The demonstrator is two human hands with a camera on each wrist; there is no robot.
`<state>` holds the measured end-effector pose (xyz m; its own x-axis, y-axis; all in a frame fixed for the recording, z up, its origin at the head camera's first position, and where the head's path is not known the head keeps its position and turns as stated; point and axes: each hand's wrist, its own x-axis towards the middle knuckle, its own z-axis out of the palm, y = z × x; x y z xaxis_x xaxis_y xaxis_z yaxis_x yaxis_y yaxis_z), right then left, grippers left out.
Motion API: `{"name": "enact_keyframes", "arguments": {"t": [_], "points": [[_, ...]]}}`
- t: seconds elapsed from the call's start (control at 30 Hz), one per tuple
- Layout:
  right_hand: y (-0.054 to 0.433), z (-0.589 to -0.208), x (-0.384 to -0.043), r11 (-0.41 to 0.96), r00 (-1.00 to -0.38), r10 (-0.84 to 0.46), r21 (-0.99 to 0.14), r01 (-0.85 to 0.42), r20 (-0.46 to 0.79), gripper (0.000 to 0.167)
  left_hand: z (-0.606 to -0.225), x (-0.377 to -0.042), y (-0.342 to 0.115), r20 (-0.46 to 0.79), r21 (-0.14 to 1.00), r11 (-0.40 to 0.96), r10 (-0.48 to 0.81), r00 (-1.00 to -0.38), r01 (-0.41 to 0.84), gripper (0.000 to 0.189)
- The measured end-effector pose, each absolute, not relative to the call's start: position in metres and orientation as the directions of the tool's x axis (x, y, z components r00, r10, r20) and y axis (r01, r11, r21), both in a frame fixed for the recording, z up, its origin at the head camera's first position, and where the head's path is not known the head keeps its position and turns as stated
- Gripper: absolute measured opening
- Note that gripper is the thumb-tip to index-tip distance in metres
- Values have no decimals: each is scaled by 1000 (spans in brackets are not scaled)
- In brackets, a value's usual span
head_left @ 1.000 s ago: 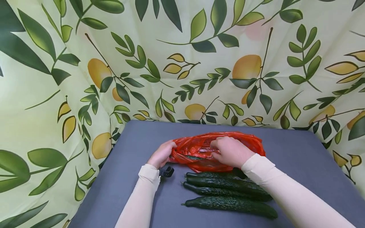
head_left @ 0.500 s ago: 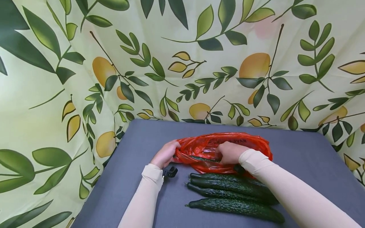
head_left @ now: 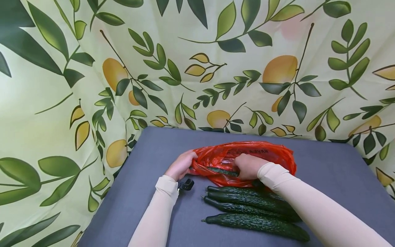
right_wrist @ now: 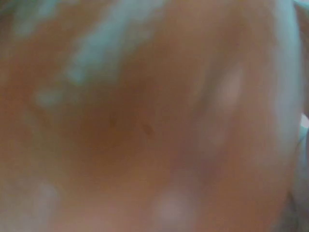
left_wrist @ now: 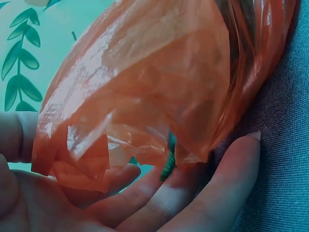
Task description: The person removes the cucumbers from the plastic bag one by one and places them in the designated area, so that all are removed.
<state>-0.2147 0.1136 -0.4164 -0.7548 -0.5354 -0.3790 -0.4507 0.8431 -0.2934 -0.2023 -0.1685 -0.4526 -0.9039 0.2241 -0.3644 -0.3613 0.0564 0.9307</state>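
A red plastic bag (head_left: 277, 156) lies on its side on the table, its mouth facing me. My left hand (head_left: 180, 165) grips the bag's left edge; in the left wrist view, film (left_wrist: 145, 87) hangs between thumb and fingers. A green stem tip (left_wrist: 169, 162) pokes out there over the fingers. Inside the bag's mouth, my right hand (head_left: 249, 166) is curled at a dark green cucumber (head_left: 223, 171), its fingertips hidden. The cucumber's left part shows along the bag's opening. The right wrist view is filled with blurred red film (right_wrist: 145, 121).
Several cucumbers (head_left: 253, 224) lie side by side in front of the bag, partly under my right forearm. A black strap (head_left: 186, 185) is at my left wrist. Patterned cloth (head_left: 172, 68) rises behind and left of the grey table (head_left: 148, 144).
My right hand has gone lower into the bag and closed round the cucumber, more of which now shows at the opening. My left hand keeps its hold. The head view has shifted slightly.
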Motion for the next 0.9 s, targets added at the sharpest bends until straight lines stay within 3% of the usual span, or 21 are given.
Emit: {"name": "enact_keyframes", "arguments": {"t": [0.47,0.9], "points": [[127,-401,-214,858,-801,-503,-305,-414,-325,20,-450,-202,-166,-365,930,40,238,-900,-366,54],[134,-394,-213,850,-800,-509,-330,-410,-318,19,-450,-204,-168,-364,929,16,232,-902,-371,53]]}}
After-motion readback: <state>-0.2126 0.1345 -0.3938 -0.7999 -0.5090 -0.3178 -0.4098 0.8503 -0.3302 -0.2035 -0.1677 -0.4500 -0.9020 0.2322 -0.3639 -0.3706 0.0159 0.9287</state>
